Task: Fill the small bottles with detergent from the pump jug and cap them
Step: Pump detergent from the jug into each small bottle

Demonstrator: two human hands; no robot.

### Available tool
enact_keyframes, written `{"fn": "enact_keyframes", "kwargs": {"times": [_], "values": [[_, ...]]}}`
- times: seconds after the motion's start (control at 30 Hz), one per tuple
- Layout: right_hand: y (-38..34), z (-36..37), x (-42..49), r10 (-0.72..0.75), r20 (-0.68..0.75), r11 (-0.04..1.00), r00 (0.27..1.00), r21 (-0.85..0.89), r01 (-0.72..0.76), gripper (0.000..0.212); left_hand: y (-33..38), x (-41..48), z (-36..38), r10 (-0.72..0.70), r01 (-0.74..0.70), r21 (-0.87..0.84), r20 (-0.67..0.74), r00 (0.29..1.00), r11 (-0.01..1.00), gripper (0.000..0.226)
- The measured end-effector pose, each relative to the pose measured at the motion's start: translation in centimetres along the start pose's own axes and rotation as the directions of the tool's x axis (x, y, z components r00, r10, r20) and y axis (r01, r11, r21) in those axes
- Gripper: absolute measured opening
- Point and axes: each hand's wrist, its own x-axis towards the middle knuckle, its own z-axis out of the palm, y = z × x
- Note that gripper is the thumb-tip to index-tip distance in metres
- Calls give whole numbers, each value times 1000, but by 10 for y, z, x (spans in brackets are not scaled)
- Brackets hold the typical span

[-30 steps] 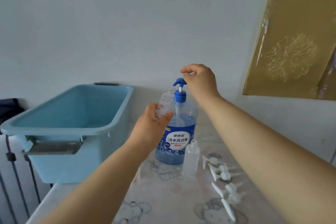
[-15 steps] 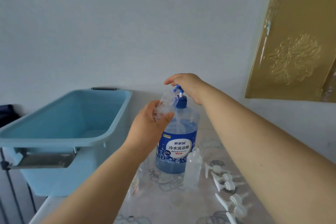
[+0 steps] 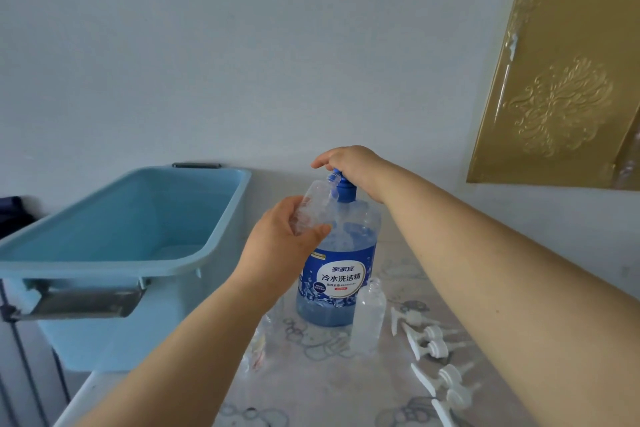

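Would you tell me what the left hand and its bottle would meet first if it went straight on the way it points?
Most likely the blue pump spout: the left hand tilts its small bottle up toward it, mouth almost at the spout, beneath the right hand, though depth is unclear.

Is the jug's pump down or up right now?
Down: the right hand presses the pump head, its spout low against the blue collar, no stem showing.
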Motion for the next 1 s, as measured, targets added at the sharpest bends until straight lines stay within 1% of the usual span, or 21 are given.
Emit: {"fn": "enact_keyframes", "kwargs": {"times": [0.1, 0.17, 0.33, 0.43, 0.53, 0.63, 0.73, 0.83, 0.97, 1.0], "values": [[-5, -11, -5, -7, -21, 998, 1000, 62, 8, 39, 6, 0, -3, 21, -21, -10, -4, 1000, 1000, 35], [-10, -15, -8, -4, -19, 998, 1000, 68, 5, 38, 7, 0, -3, 28, -28, -16, -17, 999, 999, 37], [-12, -9, -7, 123, 14, 978, 992, 169, -124, 34, 3, 3, 1, -4, 3, -34, -39, 999, 999, 35], [-5, -2, 2, 143, -13, 979, 990, 146, -140, 33, -2, 3, 4, -25, 24, -45, -40, 999, 999, 31], [-1, 3, 6, 149, -7, 980, 989, 135, -147, 35, -6, 2, 6, -51, 49, -54, -33, 998, 997, 30], [-6, 1, 3, 139, 2, 988, 990, 62, -138, 36, -6, 0, 6, -54, 52, -69, -36, 998, 996, 31], [-18, -9, -7, 167, 31, 986, 985, -4, -167, 38, 0, 2, 4, -28, 24, -80, -49, 998, 996, 31], [-22, -15, -9, 137, 30, 990, 990, -26, -136, 40, 4, 5, 2, -2, -2, -77, -52, 999, 997, 32], [-11, -12, -5, 42, 8, 999, 999, 2, -42, 30, 2, 5, 4, -12, 7, -90, -48, 999, 996, 32], [-10, -10, -4, 52, 10, 999, 999, -7, -52, 30, 0, 5, 6, -17, 14, -92, -42, 999, 996, 32]]}}
